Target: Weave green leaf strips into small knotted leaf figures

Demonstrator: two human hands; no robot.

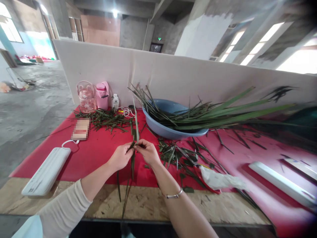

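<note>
Both my hands meet over the red-covered table (99, 155), with green leaf strips (136, 127) between the fingers. My left hand (122, 155) is closed, pinching the strips where they cross. Close against it, my right hand (148, 152) also pinches a strip between thumb and fingers. One long strip rises upward from the grip, and others hang down past the table's front edge. The exact fold between my fingertips is hidden. Behind my right hand, a blue basin (170, 132) holds many long green leaves (210, 115).
Cut leaf pieces (106, 119) lie at the back left and more scraps (170, 152) right of my hands. A white power bank (47, 172), pink bottle (102, 97), clear pink jug (86, 99) and small white bottle (115, 100) stand left. Crumpled white tissue (218, 178) lies right. A white panel (104, 62) closes the back.
</note>
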